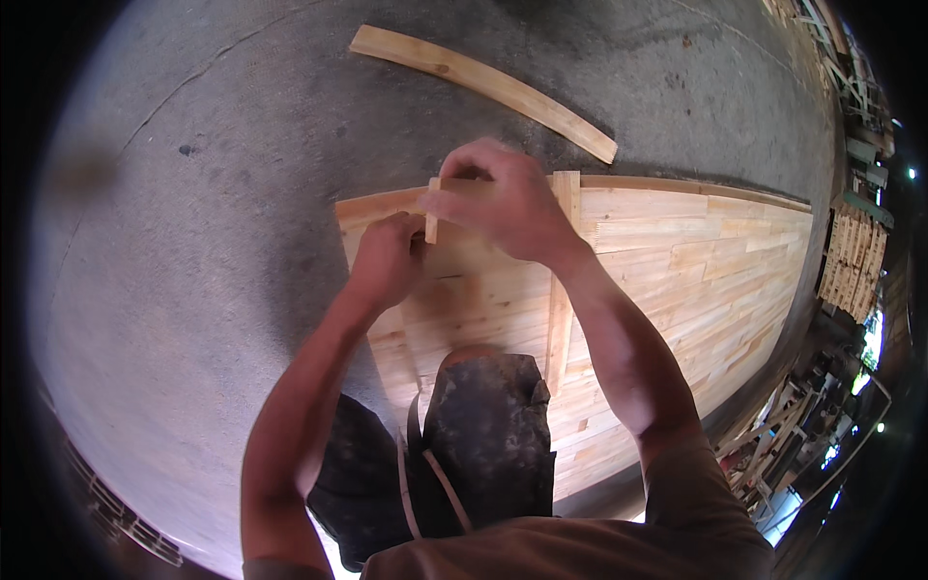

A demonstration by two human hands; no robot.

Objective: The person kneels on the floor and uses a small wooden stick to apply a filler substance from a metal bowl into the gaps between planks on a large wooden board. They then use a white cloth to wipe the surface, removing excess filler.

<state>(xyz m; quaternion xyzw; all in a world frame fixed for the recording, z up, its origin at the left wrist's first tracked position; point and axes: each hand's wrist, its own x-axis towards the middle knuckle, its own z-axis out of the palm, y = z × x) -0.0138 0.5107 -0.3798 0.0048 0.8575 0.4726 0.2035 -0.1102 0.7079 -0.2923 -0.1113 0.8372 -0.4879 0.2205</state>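
A short, narrow wooden strip (432,226) stands up between my two hands, over the far left end of a large panel (677,261) of joined pale boards. My right hand (512,203) is closed on the strip, its thumb across the front. Lower and to the left, my left hand (385,259) is curled closed at the strip's lower end, its fingertips partly hidden. Just right of my right hand, a wooden batten (562,309) lies across the panel.
A loose wooden plank (483,82) lies on the grey concrete floor (222,164) beyond the panel. My dark-trousered knee (488,416) is over the panel's near part. Stacked slatted wood (853,261) and cluttered timber stand at the right.
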